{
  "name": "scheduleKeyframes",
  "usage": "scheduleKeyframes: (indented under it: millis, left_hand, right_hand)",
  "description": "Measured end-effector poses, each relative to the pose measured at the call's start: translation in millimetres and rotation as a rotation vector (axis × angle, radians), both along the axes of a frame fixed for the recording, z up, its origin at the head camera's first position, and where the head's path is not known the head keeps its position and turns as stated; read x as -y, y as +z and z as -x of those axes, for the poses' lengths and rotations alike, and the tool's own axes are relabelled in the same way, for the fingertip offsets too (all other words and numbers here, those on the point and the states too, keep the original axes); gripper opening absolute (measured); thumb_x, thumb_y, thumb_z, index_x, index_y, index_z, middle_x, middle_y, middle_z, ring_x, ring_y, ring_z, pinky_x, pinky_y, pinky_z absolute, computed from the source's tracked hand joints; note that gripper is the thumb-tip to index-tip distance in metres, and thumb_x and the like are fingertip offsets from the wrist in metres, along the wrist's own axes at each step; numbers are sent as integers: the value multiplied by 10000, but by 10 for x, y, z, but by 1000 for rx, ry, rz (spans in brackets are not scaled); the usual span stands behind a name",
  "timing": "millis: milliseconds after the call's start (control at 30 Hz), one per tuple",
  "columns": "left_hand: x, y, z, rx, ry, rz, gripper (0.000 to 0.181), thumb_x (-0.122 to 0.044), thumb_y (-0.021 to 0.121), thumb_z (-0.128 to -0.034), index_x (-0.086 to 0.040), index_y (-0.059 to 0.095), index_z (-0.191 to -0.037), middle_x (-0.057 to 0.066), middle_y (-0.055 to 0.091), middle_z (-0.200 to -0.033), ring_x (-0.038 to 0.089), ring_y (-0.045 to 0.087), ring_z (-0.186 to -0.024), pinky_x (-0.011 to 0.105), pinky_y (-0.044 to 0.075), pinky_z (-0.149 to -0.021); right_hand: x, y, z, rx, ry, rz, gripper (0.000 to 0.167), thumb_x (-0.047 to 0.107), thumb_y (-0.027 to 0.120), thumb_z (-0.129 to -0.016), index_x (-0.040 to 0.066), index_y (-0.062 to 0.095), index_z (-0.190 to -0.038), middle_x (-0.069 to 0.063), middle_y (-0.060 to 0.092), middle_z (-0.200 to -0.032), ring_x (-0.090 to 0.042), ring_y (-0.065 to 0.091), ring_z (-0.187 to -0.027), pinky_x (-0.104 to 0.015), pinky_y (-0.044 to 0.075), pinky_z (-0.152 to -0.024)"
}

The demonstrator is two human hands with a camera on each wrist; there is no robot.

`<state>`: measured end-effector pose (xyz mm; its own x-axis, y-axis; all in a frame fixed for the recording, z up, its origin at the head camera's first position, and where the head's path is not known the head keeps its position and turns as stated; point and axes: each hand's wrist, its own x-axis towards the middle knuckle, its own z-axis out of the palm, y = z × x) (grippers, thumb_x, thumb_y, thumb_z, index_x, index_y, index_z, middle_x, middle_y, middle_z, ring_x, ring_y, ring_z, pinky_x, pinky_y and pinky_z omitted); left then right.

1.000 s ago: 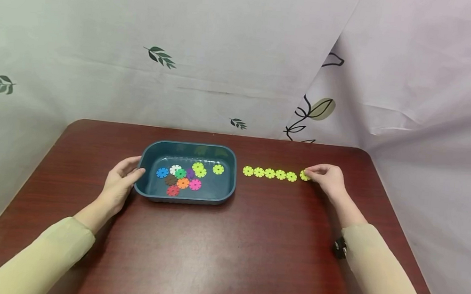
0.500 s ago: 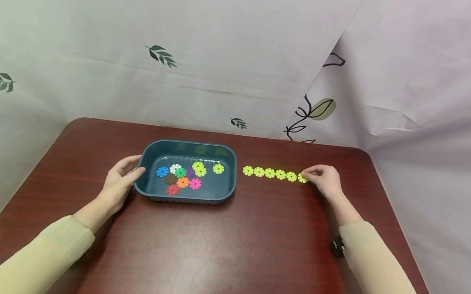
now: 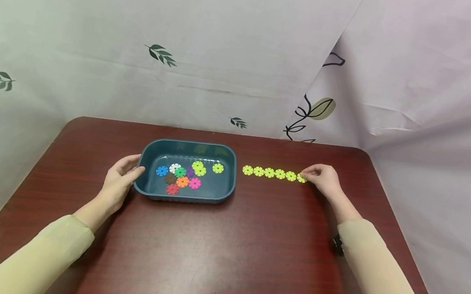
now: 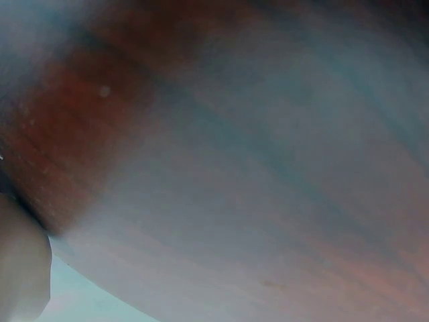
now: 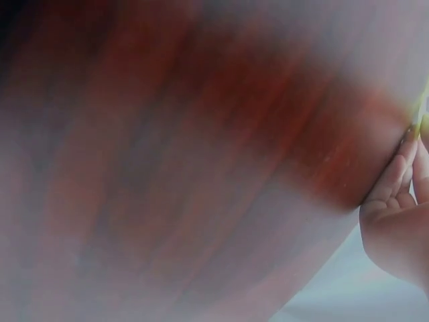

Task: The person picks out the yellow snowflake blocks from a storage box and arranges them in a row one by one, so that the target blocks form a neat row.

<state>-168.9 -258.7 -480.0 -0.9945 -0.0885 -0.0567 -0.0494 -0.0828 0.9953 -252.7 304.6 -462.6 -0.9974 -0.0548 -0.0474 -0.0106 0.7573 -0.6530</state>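
A blue-grey tray (image 3: 183, 199) holds flower-shaped discs in several colours, among them a blue disc (image 3: 162, 171), a pink disc (image 3: 194, 183) and three yellow ones. My left hand (image 3: 118, 183) grips the tray's left end, thumb over the rim. Right of the tray, yellow discs (image 3: 269, 172) lie in a row on the table. At the row's right end my right hand (image 3: 326, 181) pinches a yellow disc (image 3: 301, 178), partly covered by the fingertips. In the right wrist view the fingers (image 5: 392, 184) meet at a yellow edge.
The dark red wooden table (image 3: 207, 258) reaches back to a pale curtain (image 3: 210, 59) with leaf prints. More curtain hangs along the left and right sides. A dark object shows under my right wrist.
My right hand has moved slightly left with the yellow disc, which now lies up against the row's end instead of apart from it. The left hand and tray look unmoved.
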Motion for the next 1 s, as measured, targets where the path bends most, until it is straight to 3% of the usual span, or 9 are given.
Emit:
scheduleKeyframes:
  millis: [233, 667, 1000]
  left_hand:
    - [2, -1, 1, 4, 1, 4, 306, -81, 652, -1058, -151, 607, -1353, -235, 664, -1180, -69, 598, -1151, 56, 518, -915]
    - [5, 3, 8, 9, 9, -13, 293, -72, 657, -1053, -188, 626, -1320, -229, 666, -1181, -58, 599, -1137, 62, 527, -897]
    - [0, 5, 7, 11, 5, -4, 301, -76, 660, -1053, -165, 616, -1338, -227, 661, -1185, -54, 589, -1148, 63, 527, -894]
  right_hand:
    - [20, 20, 13, 8, -9, -31, 229, 177, 823, -941, -31, 812, -1035, -166, 819, -924, 36, 630, -701, -271, 509, -796]
    - [17, 19, 30, 8, -16, -44, 230, 193, 845, -924, -21, 813, -1001, -134, 820, -888, 38, 623, -691, -301, 503, -834]
    - [-3, 86, -3, 127, -70, 85, 331, 241, 820, -956, -40, 788, -1128, -32, 825, -912, 31, 614, -806, -195, 482, -832]
